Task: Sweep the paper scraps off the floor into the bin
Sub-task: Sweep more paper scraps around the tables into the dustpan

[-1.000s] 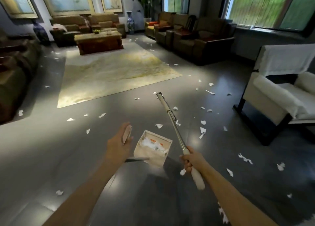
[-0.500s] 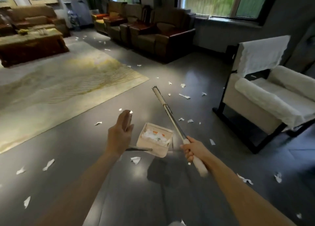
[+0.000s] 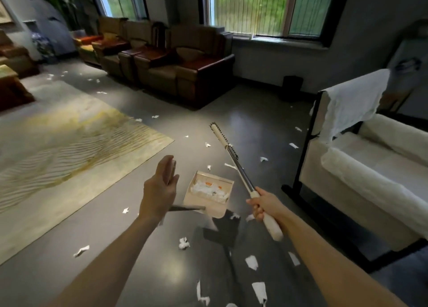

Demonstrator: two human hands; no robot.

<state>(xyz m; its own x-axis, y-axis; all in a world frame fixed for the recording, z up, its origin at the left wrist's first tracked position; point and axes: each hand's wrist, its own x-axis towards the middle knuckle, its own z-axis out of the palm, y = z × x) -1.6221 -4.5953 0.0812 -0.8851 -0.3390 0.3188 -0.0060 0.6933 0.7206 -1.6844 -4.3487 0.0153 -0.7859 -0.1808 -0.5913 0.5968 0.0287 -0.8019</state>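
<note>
- My left hand (image 3: 159,188), centre-left of the frame, is wrapped round the pale top of the dustpan's long handle. The dustpan (image 3: 217,210) hangs just right of it at centre frame, with white scraps heaped inside.
- My right hand (image 3: 264,206) is clenched round the cream grip of the broom (image 3: 238,167). Its brush end points up toward centre frame, off the floor.
- Paper scraps (image 3: 184,243) lie scattered over the glossy grey floor (image 3: 139,249), from lower centre up toward the brown sofas. They look feather-light and crumpled, so I'd expect them to flutter or skid under a fast stroke; short, soft strokes should suit.
- The pan looks like thin, stiff, light plastic. On that long handle it could swing and spill, so I'd keep the high grip and carry it level.
- The dark box by the wall, right of upper centre, is probably the bin (image 3: 292,86), well apart from the pan.
</note>
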